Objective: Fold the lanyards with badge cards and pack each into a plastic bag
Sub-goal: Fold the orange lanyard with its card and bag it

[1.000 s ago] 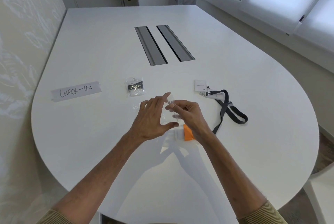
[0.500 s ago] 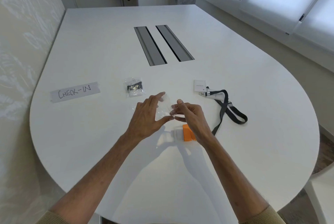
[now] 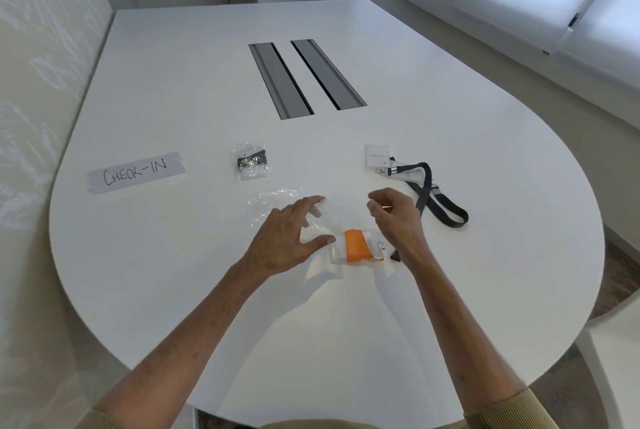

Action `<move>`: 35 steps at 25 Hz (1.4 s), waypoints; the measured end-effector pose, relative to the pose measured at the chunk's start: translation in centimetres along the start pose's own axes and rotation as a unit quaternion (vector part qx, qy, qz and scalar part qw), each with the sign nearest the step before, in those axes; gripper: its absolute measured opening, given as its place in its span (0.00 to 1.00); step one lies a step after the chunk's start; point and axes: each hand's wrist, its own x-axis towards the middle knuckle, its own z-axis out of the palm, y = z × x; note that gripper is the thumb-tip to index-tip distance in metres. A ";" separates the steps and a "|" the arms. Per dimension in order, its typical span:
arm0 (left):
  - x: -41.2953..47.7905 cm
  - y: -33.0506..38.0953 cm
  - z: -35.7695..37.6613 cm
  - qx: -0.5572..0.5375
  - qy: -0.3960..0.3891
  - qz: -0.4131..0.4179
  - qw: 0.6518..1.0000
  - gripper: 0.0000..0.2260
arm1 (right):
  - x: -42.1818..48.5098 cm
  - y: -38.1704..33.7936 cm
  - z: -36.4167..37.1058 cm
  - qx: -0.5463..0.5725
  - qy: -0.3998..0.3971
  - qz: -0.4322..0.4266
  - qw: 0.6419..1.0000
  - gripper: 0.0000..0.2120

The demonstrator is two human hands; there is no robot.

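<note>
I find the white tabletop (image 3: 346, 324) smooth and matt. Left of the folded orange cloth lanyard (image 3: 356, 244), the clear crinkled plastic bag (image 3: 273, 198) is glossy. Right of it, the black woven-cloth lanyard (image 3: 445, 212) is matt.

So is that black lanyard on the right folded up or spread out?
Spread out: the black lanyard lies in a loose crossed loop on the white table, not in any bag.

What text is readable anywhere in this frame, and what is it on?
"CHECK-IN": handwritten in capitals on the tape strip stuck to the table.
Badge card: it carries a line of small print and a small mark, both too small to read.
Packed bag: no text can be made out.
Nothing else in view carries legible text.
</note>
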 end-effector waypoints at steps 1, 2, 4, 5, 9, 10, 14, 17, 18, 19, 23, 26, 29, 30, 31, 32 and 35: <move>-0.3 0.2 0.2 -0.004 -0.014 0.006 1.000 0.34 | 0.2 0.5 -0.3 -0.063 0.011 0.001 0.998 0.11; -0.5 0.4 0.4 -0.010 -0.028 0.014 0.999 0.34 | 0.2 0.9 -0.4 -0.117 0.013 0.000 0.993 0.13; -0.7 1.1 0.8 -0.018 -0.059 0.027 0.998 0.33 | 0.4 1.6 -0.4 -0.201 -0.016 0.009 0.979 0.17; -0.8 1.5 1.1 -0.020 -0.075 0.033 0.996 0.33 | 0.3 1.8 -0.2 -0.233 -0.039 0.017 0.971 0.20; -1.2 2.7 2.8 -0.015 -0.130 0.072 0.989 0.33 | 0.1 1.9 0.2 -0.285 -0.126 0.013 0.950 0.26; -1.3 2.8 3.1 -0.006 -0.138 0.076 0.988 0.33 | 0.1 1.9 0.2 -0.287 -0.151 0.003 0.946 0.26; -1.7 2.7 3.7 -0.006 -0.153 0.069 0.986 0.34 | 0.4 1.7 0.2 -0.275 -0.228 0.005 0.934 0.22; -2.1 2.7 3.9 -0.007 -0.152 0.065 0.986 0.34 | 1.1 1.8 0.5 -0.233 -0.238 0.038 0.942 0.14; -2.1 2.7 3.9 -0.006 -0.151 0.061 0.987 0.34 | 1.3 1.9 0.6 -0.214 -0.238 0.050 0.946 0.14; -2.2 2.6 3.9 -0.006 -0.151 0.058 0.987 0.34 | 1.5 2.0 0.7 -0.197 -0.237 0.061 0.949 0.14; -2.2 2.5 3.7 -0.012 -0.153 0.057 0.987 0.34 | 2.0 2.1 0.7 -0.157 -0.235 0.098 0.954 0.13; -2.3 2.3 3.7 -0.033 -0.133 0.065 0.988 0.33 | 2.2 1.8 0.6 -0.097 -0.231 0.133 0.959 0.11; -2.5 2.3 3.8 -0.053 -0.110 0.069 0.990 0.33 | 2.4 1.7 0.6 -0.035 -0.230 0.137 0.963 0.11; -2.6 2.3 3.9 -0.058 -0.104 0.067 0.991 0.33 | 2.4 1.7 0.7 -0.020 -0.225 0.133 0.965 0.11; -2.6 2.3 3.9 -0.063 -0.100 0.064 0.991 0.33 | 2.4 1.7 0.8 -0.009 -0.215 0.131 0.968 0.10; -2.5 2.3 3.9 -0.068 -0.098 0.060 0.991 0.33 | 2.4 1.7 0.9 0.002 -0.202 0.129 0.971 0.10; -2.3 2.2 3.8 -0.075 -0.092 0.052 0.992 0.33 | 2.1 1.9 1.5 0.028 -0.164 0.132 0.977 0.10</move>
